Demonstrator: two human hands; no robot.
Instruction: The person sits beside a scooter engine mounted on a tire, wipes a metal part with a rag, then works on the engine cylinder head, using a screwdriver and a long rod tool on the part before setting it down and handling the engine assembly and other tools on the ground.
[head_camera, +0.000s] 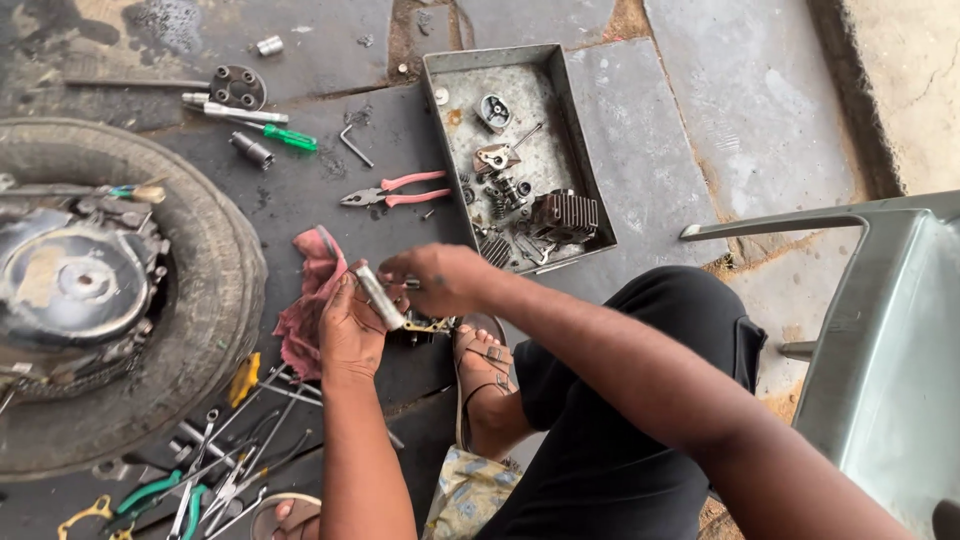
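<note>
Stone floor (700, 110), oil-stained | left hand (350, 325) closed around metal cylinder (380, 297), pink rag (312, 300) just behind | right hand (440, 278) pinching cylinder's upper end | metal tray (590, 170) of engine parts beyond; tyre (215, 290) at left; pink pliers (400, 190) near tray.

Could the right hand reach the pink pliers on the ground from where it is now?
Probably yes. The pink pliers lie in the open just beyond the right hand, nothing between them. But that hand is busy on the metal part held with the left hand.
</note>
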